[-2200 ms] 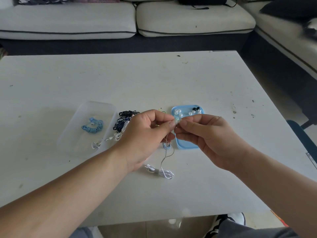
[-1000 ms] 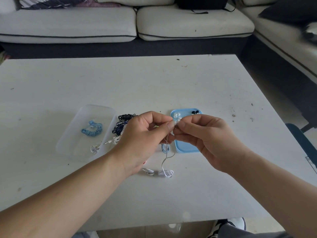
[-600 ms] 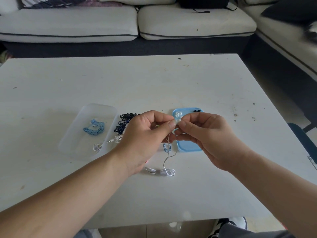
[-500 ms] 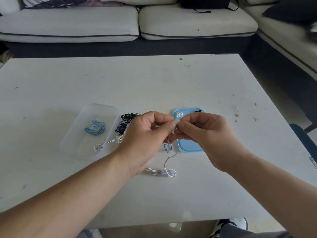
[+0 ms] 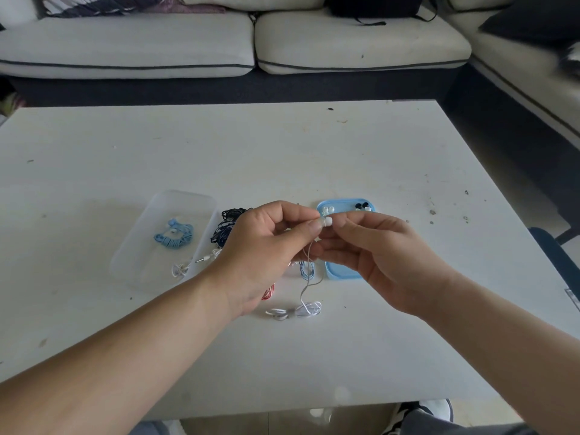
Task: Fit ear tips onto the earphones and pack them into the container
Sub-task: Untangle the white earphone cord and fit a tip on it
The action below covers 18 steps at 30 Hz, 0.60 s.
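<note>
— White table point(image 5: 282, 152), entry one: what do we hold?
— Our left hand point(image 5: 266, 246) pinches the white earphone point(image 5: 306, 310). Our right hand point(image 5: 386, 255) pinches its ear tip point(image 5: 327, 221), over the table's middle.
— Changes?
— The tip was hidden half a second ago and now shows between our fingertips. We judge it seated. The container point(image 5: 141, 262), toward the left edge, awaits it.

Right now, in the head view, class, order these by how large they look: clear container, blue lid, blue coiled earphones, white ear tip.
1. clear container
2. blue lid, partly hidden by the right hand
3. blue coiled earphones
4. white ear tip, smallest though held nearer the camera
</note>
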### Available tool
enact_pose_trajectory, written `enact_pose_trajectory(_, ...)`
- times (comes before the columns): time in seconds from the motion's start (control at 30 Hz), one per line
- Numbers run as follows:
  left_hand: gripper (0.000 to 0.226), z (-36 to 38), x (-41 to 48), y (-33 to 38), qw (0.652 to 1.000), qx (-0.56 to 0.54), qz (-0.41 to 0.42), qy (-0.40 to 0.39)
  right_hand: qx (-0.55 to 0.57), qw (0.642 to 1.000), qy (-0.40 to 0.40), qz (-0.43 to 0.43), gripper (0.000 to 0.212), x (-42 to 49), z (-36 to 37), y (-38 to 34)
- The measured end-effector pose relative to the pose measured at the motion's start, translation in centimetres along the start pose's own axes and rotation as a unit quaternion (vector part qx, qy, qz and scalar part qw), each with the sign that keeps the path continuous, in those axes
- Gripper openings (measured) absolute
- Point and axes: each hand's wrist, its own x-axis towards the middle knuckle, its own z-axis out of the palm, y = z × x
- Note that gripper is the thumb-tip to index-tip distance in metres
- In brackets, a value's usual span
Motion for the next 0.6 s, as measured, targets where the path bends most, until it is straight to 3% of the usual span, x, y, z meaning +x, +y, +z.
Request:
enact_pose_trajectory(0.23,0.012,-0.5,0.1,0.0,0.999,0.01,-0.012,-0.034,-0.041,0.999,-0.024,0.008,0.024,-0.1,-0.6,-0.1)
enact_pose_trajectory(0.43,0.01,-0.9,0.2,0.1,0.997,0.026,-0.027,-0.063,-0.022,0.997,-0.023,0.076,0.027,-0.2,-1.1,-0.8)
enact_pose_trajectory(0.6,0.017,-0.9,0.4,-0.2,0.997,0.048,-0.033,-0.041,-0.079,0.996,0.011,0.036,0.025,-0.2,-1.0,-0.6)
